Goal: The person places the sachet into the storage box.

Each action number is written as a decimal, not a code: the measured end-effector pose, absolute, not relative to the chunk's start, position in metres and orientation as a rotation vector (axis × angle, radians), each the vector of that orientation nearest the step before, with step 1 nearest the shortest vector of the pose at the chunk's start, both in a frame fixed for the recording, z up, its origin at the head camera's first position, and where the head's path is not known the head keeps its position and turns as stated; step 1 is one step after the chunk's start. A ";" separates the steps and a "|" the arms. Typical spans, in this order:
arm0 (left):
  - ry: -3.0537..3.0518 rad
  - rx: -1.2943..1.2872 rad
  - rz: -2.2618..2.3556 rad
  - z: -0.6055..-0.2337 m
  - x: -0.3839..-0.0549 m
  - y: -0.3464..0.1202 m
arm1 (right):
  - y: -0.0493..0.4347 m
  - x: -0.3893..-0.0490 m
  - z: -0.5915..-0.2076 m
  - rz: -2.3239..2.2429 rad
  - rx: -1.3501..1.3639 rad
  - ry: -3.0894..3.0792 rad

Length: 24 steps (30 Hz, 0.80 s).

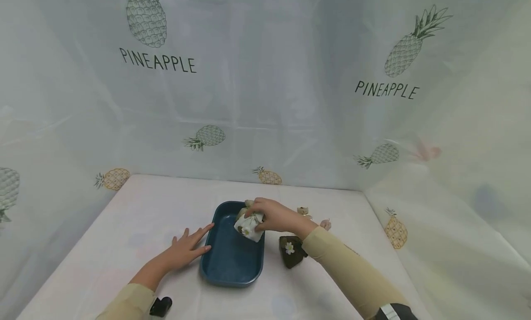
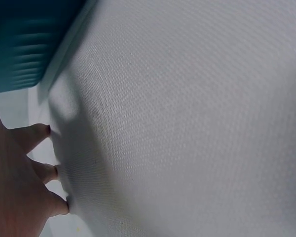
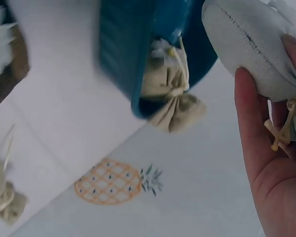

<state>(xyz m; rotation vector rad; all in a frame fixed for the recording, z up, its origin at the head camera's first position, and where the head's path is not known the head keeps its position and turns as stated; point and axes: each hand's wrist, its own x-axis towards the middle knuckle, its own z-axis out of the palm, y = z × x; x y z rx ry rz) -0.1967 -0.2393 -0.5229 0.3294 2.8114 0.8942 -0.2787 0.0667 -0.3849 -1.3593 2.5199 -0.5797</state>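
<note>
A deep blue rectangular tray stands on the white-covered table. My right hand holds a pale drawstring sachet with a flower on it, over the tray's far right part. In the right wrist view, the fingers curl round this sachet near its tied neck. A beige sachet with a white flower lies in the tray's far end, its tied top sticking out over the rim. My left hand has its fingers spread, with fingertips at the tray's left rim.
Right of the tray lies a dark brown sachet with a white flower. Behind the right forearm are a beige sachet and a pinkish one, both partly hidden. A pineapple-printed curtain hangs round the table's far side.
</note>
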 end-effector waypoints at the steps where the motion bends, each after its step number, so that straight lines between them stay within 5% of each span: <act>1: 2.810 0.327 0.896 -0.523 -0.197 -0.239 | 0.061 -0.281 -0.387 -0.580 -1.363 2.518; 24: 2.794 0.341 0.893 -0.518 -0.196 -0.238 | -0.010 -0.319 -0.432 -0.256 -1.266 2.550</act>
